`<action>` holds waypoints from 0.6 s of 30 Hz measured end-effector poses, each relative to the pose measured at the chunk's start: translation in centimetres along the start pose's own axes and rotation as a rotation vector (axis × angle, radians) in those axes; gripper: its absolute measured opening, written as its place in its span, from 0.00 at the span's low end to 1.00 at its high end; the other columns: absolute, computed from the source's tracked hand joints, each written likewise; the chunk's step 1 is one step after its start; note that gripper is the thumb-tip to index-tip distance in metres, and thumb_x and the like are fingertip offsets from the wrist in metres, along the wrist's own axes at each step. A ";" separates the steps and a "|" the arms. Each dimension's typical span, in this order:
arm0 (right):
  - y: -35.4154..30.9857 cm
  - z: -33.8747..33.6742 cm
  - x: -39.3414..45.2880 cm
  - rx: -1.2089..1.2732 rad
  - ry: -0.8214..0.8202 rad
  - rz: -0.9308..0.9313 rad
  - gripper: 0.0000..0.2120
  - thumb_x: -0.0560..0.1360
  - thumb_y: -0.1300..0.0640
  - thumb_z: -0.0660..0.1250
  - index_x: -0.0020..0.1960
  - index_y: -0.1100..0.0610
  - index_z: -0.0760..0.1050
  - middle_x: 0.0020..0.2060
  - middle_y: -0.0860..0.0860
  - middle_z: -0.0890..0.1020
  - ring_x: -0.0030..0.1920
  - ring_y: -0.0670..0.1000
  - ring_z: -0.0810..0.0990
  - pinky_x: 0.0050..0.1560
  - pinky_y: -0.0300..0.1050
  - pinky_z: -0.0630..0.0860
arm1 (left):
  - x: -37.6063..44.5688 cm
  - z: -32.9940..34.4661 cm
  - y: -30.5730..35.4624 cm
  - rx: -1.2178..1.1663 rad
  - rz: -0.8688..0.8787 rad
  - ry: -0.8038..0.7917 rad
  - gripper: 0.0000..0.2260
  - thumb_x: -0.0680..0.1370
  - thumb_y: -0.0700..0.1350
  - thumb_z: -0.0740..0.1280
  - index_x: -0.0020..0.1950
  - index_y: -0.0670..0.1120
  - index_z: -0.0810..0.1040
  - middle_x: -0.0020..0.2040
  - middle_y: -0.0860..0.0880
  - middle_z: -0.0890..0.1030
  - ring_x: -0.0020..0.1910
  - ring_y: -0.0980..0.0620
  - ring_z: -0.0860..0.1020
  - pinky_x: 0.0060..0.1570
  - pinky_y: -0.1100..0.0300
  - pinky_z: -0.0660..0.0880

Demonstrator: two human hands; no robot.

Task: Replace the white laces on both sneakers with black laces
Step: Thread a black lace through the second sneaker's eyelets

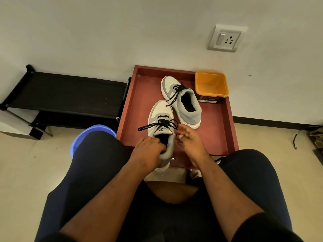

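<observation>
Near sneaker (161, 130) between both hands.

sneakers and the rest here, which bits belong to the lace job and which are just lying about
Job: near sneaker, far sneaker, their black laces, left hand, right hand.

Lying about: orange tub, red tray, blue basin, black rack, wall socket.
</observation>
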State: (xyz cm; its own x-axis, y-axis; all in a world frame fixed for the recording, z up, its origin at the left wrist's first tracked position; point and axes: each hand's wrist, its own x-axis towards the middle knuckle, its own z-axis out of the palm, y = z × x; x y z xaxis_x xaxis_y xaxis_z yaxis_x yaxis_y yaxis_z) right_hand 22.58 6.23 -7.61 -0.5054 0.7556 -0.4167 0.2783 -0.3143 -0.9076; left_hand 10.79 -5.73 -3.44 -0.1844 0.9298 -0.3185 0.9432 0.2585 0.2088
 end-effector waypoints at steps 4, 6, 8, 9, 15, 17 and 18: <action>-1.6 -1.0 1.7 -0.573 0.159 -0.426 0.20 0.76 0.69 0.62 0.68 0.61 0.72 0.66 0.55 0.74 0.68 0.53 0.71 0.69 0.41 0.65 | 3.7 0.4 -0.9 0.016 0.015 0.095 0.07 0.73 0.42 0.66 0.51 0.48 0.78 0.52 0.49 0.79 0.54 0.46 0.76 0.55 0.57 0.66; -2.8 -1.5 3.1 -0.892 0.211 -0.529 0.24 0.76 0.67 0.62 0.71 0.59 0.69 0.71 0.57 0.68 0.72 0.56 0.64 0.71 0.47 0.63 | 5.0 0.4 -1.2 0.002 -0.002 0.105 0.08 0.75 0.40 0.65 0.53 0.46 0.76 0.54 0.47 0.78 0.54 0.44 0.76 0.52 0.57 0.67; -4.0 -2.1 4.3 -1.219 0.177 -0.504 0.27 0.76 0.65 0.61 0.74 0.56 0.64 0.74 0.57 0.64 0.75 0.58 0.58 0.74 0.55 0.59 | 6.1 0.5 -1.7 0.000 -0.027 0.157 0.10 0.77 0.39 0.64 0.57 0.45 0.73 0.56 0.45 0.77 0.55 0.44 0.75 0.53 0.56 0.68; -4.3 -2.4 4.9 -1.353 0.135 -0.472 0.27 0.76 0.64 0.60 0.74 0.55 0.62 0.74 0.56 0.63 0.75 0.58 0.57 0.75 0.56 0.57 | 6.7 0.2 -1.8 0.004 -0.040 0.177 0.11 0.77 0.38 0.64 0.59 0.45 0.72 0.57 0.45 0.77 0.55 0.43 0.74 0.53 0.55 0.69; -5.6 -3.0 7.8 -1.580 -0.077 -0.553 0.20 0.73 0.67 0.59 0.63 0.57 0.76 0.55 0.55 0.77 0.60 0.58 0.73 0.60 0.50 0.69 | 11.0 -3.3 -3.2 0.099 -0.119 0.123 0.15 0.78 0.34 0.61 0.64 0.41 0.70 0.62 0.41 0.76 0.61 0.41 0.74 0.65 0.53 0.65; -6.0 -2.5 8.5 -1.514 -0.157 -0.600 0.19 0.73 0.68 0.59 0.60 0.58 0.77 0.52 0.55 0.79 0.56 0.57 0.76 0.51 0.48 0.72 | 12.2 -4.2 -3.7 0.117 -0.129 0.068 0.14 0.78 0.35 0.59 0.64 0.40 0.71 0.63 0.40 0.76 0.62 0.40 0.74 0.65 0.52 0.65; -6.1 -2.2 8.9 -1.462 -0.200 -0.629 0.18 0.73 0.68 0.60 0.60 0.58 0.78 0.52 0.55 0.80 0.56 0.57 0.76 0.50 0.49 0.72 | 12.9 -4.5 -3.9 0.114 -0.126 0.023 0.14 0.78 0.36 0.59 0.64 0.40 0.71 0.63 0.40 0.75 0.63 0.40 0.74 0.65 0.51 0.64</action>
State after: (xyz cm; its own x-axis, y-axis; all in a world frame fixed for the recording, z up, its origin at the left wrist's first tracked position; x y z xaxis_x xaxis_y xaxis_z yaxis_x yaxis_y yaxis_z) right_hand 18.21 16.11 -5.65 -0.8969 0.4256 -0.1198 0.4402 0.8849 -0.1521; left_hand 3.49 6.42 -4.16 -0.3085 0.8978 -0.3145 0.9370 0.3437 0.0620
